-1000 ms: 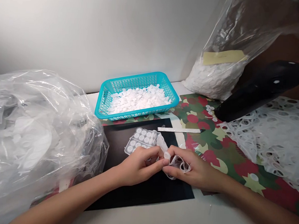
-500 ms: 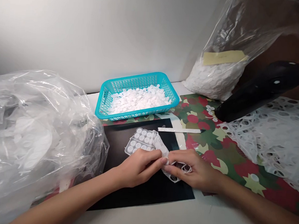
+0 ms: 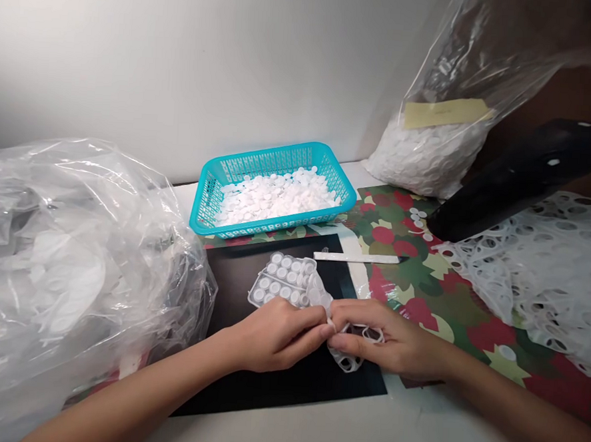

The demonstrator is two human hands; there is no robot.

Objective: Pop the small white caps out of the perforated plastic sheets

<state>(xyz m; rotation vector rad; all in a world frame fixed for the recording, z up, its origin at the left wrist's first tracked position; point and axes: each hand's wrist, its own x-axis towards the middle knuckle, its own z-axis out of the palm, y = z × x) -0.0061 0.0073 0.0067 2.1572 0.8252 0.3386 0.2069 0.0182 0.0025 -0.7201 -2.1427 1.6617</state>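
Observation:
Both my left hand (image 3: 283, 333) and my right hand (image 3: 381, 333) pinch a thin white sheet with round holes and discs (image 3: 320, 292), their fingertips meeting over it. Its ring-like holed end (image 3: 350, 359) dangles below my right fingers. Part of the sheet between the hands is hidden by the fingers. Just beyond my left hand, a clear tray with round cells holding white discs (image 3: 283, 271) lies on a black mat (image 3: 245, 392); the sheet covers its right end.
A turquoise basket (image 3: 349, 201) of white discs stands behind the mat. A white strip (image 3: 358, 258) lies at its right. A large plastic bag (image 3: 73, 261) fills the left. At right are a disc-filled bag (image 3: 424, 155), a black object (image 3: 523, 178) and punched-out sheets (image 3: 567, 271).
My hands stay together on the sheet, with fingers slightly shifted. The holed end below my right hand hangs a little lower and looks more bunched. The tray stays on the mat.

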